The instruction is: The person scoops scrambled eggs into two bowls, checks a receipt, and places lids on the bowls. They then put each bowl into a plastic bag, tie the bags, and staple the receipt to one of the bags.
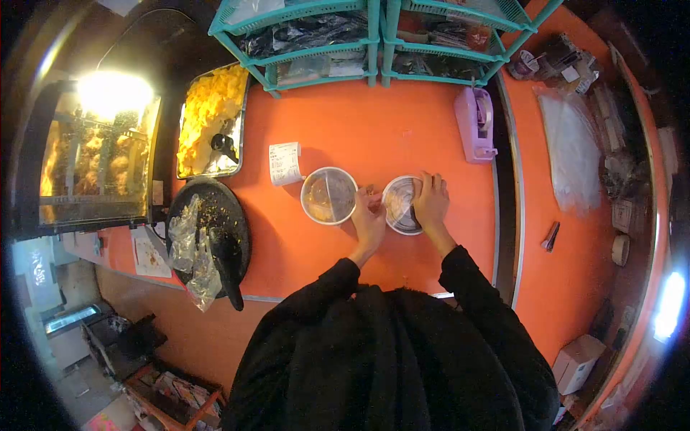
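Two round white-rimmed takeaway bowls stand side by side on the orange counter. The left takeaway bowl (318, 205) has a clear lid, and pale yellow food shows through it. The right takeaway bowl (396, 199) also has a clear, shiny cover over its contents. My left hand (369, 224) is between the two, its curled fingers at the right bowl's left rim. From the other side, my right hand (433, 207) grips that bowl, fingers bent over the right part of its lid. A printed receipt (284, 164) lies just beyond the left bowl.
On the left are a metal tray (239, 147) of yellow food, a lit display case (100, 154) and a black stone mortar (235, 208) with plastic bags on it. Teal shelves (309, 54) line the back. A purple tape dispenser (474, 126) stands at the right.
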A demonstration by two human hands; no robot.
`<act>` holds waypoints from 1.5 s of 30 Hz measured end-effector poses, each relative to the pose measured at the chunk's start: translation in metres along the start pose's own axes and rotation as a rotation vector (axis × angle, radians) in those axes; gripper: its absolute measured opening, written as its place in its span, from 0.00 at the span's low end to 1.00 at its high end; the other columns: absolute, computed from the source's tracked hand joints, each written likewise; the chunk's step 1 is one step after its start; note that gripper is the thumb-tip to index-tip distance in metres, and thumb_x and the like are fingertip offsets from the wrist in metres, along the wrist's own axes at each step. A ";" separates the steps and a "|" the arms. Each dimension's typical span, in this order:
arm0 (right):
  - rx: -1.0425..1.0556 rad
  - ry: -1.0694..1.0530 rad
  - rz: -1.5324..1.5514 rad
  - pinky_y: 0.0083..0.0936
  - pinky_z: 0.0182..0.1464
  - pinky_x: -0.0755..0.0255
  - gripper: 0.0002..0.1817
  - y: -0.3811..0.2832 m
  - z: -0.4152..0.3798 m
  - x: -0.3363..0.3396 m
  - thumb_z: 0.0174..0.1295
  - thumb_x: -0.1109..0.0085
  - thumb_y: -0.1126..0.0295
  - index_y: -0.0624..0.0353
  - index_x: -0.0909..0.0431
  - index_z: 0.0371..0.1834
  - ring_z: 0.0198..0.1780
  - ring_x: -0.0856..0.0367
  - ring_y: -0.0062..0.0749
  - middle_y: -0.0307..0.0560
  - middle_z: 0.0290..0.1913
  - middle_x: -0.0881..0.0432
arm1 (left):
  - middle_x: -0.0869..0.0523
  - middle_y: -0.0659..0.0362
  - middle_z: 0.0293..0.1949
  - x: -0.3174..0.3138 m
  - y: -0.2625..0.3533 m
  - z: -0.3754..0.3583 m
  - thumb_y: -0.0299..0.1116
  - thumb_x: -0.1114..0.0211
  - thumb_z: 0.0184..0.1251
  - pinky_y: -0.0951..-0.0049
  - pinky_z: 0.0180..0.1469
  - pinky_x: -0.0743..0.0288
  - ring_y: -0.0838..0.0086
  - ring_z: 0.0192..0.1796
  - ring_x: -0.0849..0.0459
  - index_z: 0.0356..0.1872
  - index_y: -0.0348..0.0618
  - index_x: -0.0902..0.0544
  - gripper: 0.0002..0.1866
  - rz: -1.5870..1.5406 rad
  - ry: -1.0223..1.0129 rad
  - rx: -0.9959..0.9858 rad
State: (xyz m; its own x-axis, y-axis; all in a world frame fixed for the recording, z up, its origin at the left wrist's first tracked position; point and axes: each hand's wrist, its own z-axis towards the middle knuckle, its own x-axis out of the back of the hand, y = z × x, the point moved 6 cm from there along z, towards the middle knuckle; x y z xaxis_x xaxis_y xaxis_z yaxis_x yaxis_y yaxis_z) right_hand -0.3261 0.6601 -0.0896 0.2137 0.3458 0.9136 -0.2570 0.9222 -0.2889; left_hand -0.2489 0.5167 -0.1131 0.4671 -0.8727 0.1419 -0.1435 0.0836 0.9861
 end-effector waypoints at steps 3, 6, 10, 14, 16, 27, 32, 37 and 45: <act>0.129 -0.099 -0.004 0.40 0.40 0.33 0.19 -0.016 0.005 0.009 0.58 0.53 0.55 0.54 0.32 0.47 0.44 0.30 0.45 0.49 0.40 0.30 | 0.21 0.51 0.39 -0.003 0.004 0.001 0.17 0.44 0.53 0.75 0.39 0.28 0.73 0.38 0.21 0.49 0.34 0.37 0.21 -0.014 0.000 -0.050; 0.156 -0.222 -0.041 0.42 0.40 0.34 0.22 -0.019 0.005 0.001 0.58 0.55 0.52 0.55 0.34 0.48 0.44 0.30 0.47 0.52 0.43 0.31 | 0.21 0.52 0.37 -0.009 -0.010 0.001 0.17 0.46 0.54 0.75 0.38 0.29 0.72 0.37 0.21 0.48 0.34 0.36 0.19 -0.021 0.093 -0.030; 0.070 -0.382 -0.086 0.43 0.39 0.33 0.23 -0.014 0.008 -0.010 0.57 0.55 0.50 0.55 0.35 0.47 0.43 0.29 0.49 0.56 0.45 0.31 | 0.22 0.52 0.35 -0.012 -0.008 0.000 0.17 0.48 0.56 0.74 0.40 0.29 0.71 0.36 0.23 0.46 0.35 0.34 0.16 -0.044 0.177 -0.018; -0.044 -0.505 -0.010 0.45 0.41 0.33 0.22 -0.015 0.014 -0.015 0.57 0.55 0.50 0.55 0.34 0.46 0.45 0.29 0.50 0.57 0.45 0.30 | 0.24 0.52 0.34 -0.015 -0.012 0.014 0.18 0.49 0.58 0.73 0.40 0.31 0.70 0.37 0.24 0.43 0.34 0.33 0.11 -0.051 0.236 -0.051; -0.070 -0.548 0.000 0.44 0.43 0.33 0.21 -0.014 0.016 -0.018 0.57 0.54 0.52 0.55 0.33 0.46 0.48 0.29 0.49 0.55 0.47 0.30 | 0.25 0.52 0.33 -0.018 -0.017 0.019 0.20 0.49 0.59 0.73 0.40 0.31 0.70 0.37 0.25 0.42 0.34 0.34 0.10 -0.051 0.231 -0.056; 0.142 -0.294 -0.044 0.42 0.47 0.34 0.23 -0.034 -0.003 -0.002 0.57 0.55 0.56 0.46 0.36 0.57 0.51 0.31 0.42 0.44 0.54 0.31 | 0.29 0.47 0.40 -0.022 -0.028 -0.008 0.32 0.50 0.63 0.68 0.47 0.35 0.63 0.45 0.28 0.48 0.31 0.38 0.17 0.069 0.229 -0.138; -0.089 -0.328 -0.030 0.45 0.50 0.37 0.25 -0.016 -0.030 -0.005 0.58 0.56 0.55 0.50 0.38 0.59 0.53 0.32 0.43 0.44 0.57 0.34 | 0.29 0.48 0.42 -0.021 -0.028 -0.015 0.36 0.53 0.66 0.69 0.49 0.36 0.64 0.46 0.29 0.51 0.32 0.40 0.19 -0.048 0.125 -0.017; 0.391 -0.155 -0.086 0.43 0.59 0.46 0.26 -0.040 -0.030 0.002 0.60 0.59 0.57 0.50 0.42 0.62 0.58 0.37 0.44 0.43 0.61 0.37 | 0.25 0.51 0.37 -0.022 -0.029 -0.005 0.31 0.48 0.63 0.71 0.44 0.32 0.69 0.40 0.25 0.50 0.34 0.38 0.18 -0.196 0.103 0.019; 0.343 -0.180 0.072 0.40 0.61 0.50 0.20 -0.030 -0.031 -0.017 0.57 0.55 0.61 0.54 0.30 0.52 0.61 0.40 0.40 0.44 0.59 0.34 | 0.24 0.54 0.36 -0.032 -0.040 0.029 0.25 0.47 0.61 0.73 0.41 0.30 0.73 0.40 0.25 0.49 0.36 0.37 0.16 -0.247 -0.024 -0.242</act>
State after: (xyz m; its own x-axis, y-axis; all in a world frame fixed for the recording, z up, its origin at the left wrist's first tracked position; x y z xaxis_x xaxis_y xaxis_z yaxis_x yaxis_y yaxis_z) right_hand -0.2926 0.6322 -0.1055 0.0233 0.3435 0.9389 -0.5720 0.7748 -0.2692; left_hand -0.2831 0.5277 -0.1595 0.4409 -0.8916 -0.1033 0.1844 -0.0227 0.9826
